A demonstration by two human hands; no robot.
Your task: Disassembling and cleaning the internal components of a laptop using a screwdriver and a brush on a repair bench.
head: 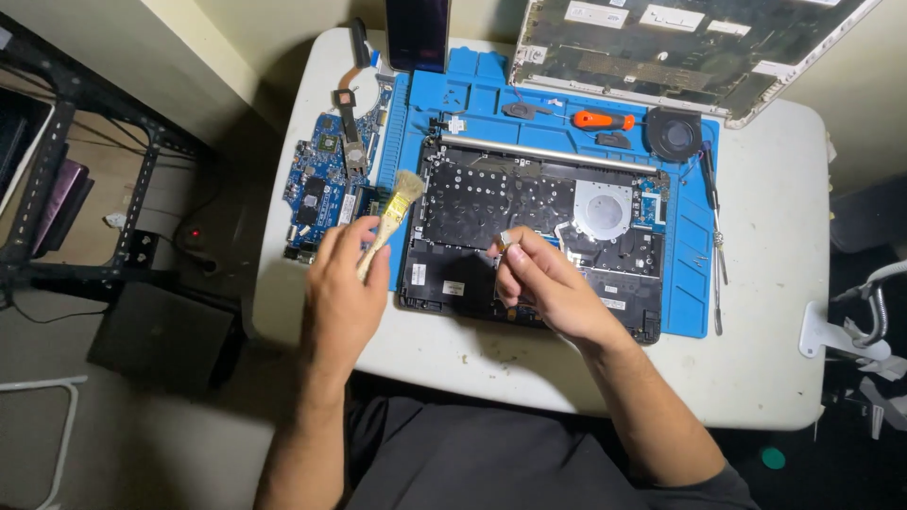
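While my left hand (342, 283) grips a small paintbrush (389, 219) over the tabletop (775, 359), bristles up near the blue circuit board (326, 179), my right hand (543, 283) pinches a small part (506, 240) above the opened laptop base (529, 236) on the blue mat (690, 274).

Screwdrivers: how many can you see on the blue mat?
2: an orange-handled screwdriver at the mat's top middle, and a dark-handled screwdriver along its right edge. More may be hidden.

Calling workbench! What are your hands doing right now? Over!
Left hand grips a small paintbrush, bristles up. Right hand pinches a small part over the open laptop base. Nothing between the hands.
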